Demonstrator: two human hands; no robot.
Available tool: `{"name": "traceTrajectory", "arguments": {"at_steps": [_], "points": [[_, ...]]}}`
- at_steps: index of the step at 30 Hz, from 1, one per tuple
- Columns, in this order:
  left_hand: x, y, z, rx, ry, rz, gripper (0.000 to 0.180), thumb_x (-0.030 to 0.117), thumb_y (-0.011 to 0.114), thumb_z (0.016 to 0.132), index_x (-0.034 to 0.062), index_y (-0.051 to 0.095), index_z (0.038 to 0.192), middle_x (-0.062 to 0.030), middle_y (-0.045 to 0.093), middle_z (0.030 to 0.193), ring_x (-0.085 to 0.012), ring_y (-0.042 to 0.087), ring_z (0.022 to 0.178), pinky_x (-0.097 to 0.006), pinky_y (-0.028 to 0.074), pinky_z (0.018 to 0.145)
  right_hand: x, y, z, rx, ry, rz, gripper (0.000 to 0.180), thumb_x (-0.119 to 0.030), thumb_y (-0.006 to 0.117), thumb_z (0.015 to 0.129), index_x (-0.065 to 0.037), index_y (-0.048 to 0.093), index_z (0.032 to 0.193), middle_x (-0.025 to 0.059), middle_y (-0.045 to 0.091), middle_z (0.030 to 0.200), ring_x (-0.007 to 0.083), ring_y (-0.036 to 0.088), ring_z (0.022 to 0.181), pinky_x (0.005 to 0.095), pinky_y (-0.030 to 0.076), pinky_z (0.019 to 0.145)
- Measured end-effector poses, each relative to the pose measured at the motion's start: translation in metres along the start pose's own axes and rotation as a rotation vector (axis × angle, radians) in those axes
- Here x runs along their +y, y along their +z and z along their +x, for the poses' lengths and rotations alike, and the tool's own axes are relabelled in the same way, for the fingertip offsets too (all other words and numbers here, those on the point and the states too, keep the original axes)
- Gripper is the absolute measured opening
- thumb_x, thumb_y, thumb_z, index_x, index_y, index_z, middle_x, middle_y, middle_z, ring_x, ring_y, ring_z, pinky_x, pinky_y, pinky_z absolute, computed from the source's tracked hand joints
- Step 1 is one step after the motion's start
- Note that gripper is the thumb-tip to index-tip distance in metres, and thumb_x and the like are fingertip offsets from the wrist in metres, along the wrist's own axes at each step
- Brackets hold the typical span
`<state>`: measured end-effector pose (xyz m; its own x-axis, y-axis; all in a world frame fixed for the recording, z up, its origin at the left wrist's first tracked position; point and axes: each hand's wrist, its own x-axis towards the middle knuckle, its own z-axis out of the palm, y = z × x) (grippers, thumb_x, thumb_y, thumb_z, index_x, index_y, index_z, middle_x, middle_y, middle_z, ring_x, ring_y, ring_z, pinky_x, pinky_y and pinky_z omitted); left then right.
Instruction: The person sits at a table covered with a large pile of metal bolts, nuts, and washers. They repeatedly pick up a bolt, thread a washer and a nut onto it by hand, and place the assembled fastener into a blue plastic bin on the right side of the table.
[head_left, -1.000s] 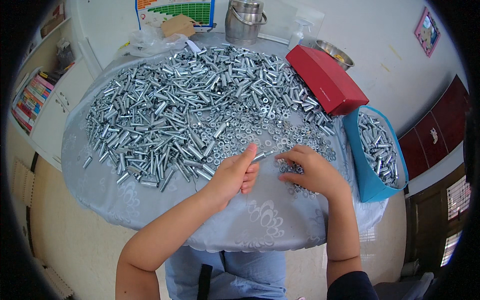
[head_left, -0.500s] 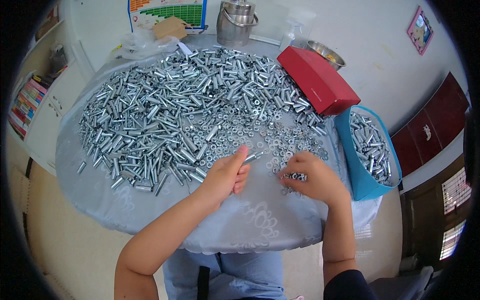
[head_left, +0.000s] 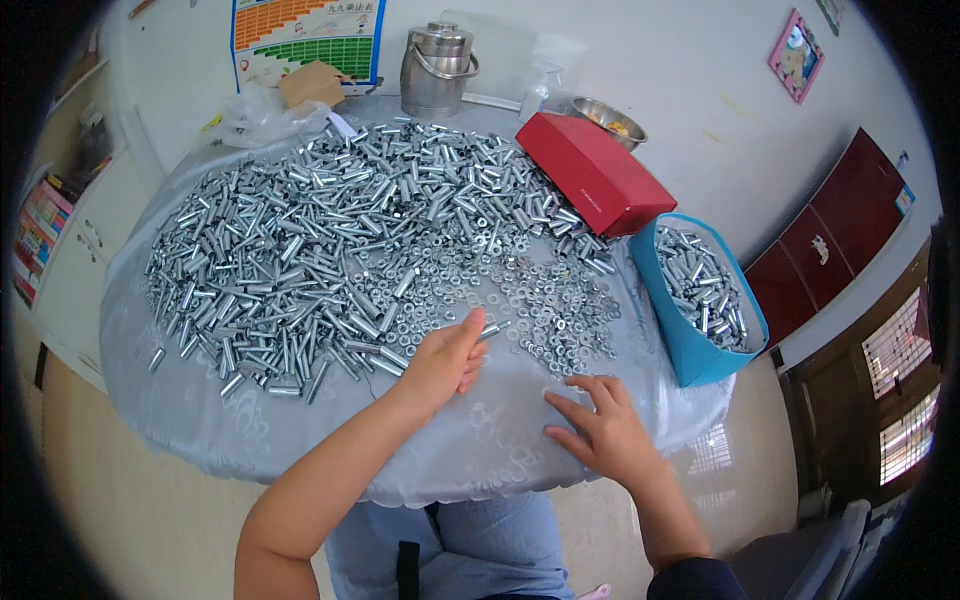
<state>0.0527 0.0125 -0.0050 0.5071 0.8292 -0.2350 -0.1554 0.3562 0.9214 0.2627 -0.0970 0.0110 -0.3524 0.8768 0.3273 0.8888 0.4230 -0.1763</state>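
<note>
Since a second earlier the right hand (head_left: pixel 603 432) had drawn back from the nuts and washers (head_left: pixel 545 305) to bare tablecloth (head_left: pixel 470 440) at lower centre, fingers spread flat, released, grasping nothing. The left hand (head_left: pixel 445 360) stayed mid-frame, fingers curled around a small bolt (head_left: pixel 492 328) beside the pile; assembly apparently paused between pieces.
</note>
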Motion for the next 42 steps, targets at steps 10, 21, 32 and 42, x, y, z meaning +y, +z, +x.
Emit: {"name": "traceTrajectory", "arguments": {"at_steps": [10, 21, 32, 42], "points": [[-0.003, 0.003, -0.001, -0.112, -0.051, 0.010, 0.048, 0.051, 0.039, 0.092, 0.0134, 0.035, 0.063, 0.0046, 0.032, 0.053, -0.0076, 0.034, 0.046, -0.022, 0.029, 0.046, -0.018, 0.009, -0.050, 0.123, -0.118, 0.120, 0.037, -0.019, 0.079, 0.061, -0.008, 0.066, 0.094, 0.0038, 0.063, 0.095, 0.0224, 0.059, 0.089, 0.0331, 0.048, 0.075], [-0.006, 0.007, -0.006, -0.139, -0.054, 0.041, 0.047, 0.050, 0.042, 0.091, 0.0132, 0.035, 0.063, 0.0049, 0.033, 0.054, -0.0077, 0.035, 0.046, -0.023, 0.032, 0.046, -0.033, 0.020, -0.063, 0.240, -0.153, 0.028, 0.022, -0.008, 0.075, 0.066, -0.004, 0.064, 0.085, 0.0057, 0.063, 0.089, 0.0217, 0.061, 0.086, 0.0319, 0.049, 0.071], [-0.003, 0.010, -0.013, -0.301, -0.202, 0.114, 0.047, 0.051, 0.043, 0.091, 0.0124, 0.037, 0.064, 0.0053, 0.030, 0.056, -0.0066, 0.030, 0.048, -0.022, 0.028, 0.046, -0.026, 0.012, -0.036, 0.523, 0.142, 0.116, 0.018, -0.001, 0.070, 0.070, -0.002, 0.061, 0.085, 0.0093, 0.063, 0.086, 0.0240, 0.061, 0.081, 0.0319, 0.048, 0.069], [0.001, 0.013, -0.017, -0.403, -0.189, 0.111, 0.049, 0.051, 0.041, 0.092, 0.0122, 0.035, 0.063, 0.0046, 0.029, 0.057, -0.0083, 0.029, 0.050, -0.023, 0.027, 0.046, -0.046, 0.023, 0.009, 0.669, 0.283, 0.347, 0.012, 0.001, 0.069, 0.073, -0.001, 0.065, 0.084, 0.0091, 0.067, 0.083, 0.0187, 0.066, 0.075, 0.0260, 0.051, 0.067]]}}
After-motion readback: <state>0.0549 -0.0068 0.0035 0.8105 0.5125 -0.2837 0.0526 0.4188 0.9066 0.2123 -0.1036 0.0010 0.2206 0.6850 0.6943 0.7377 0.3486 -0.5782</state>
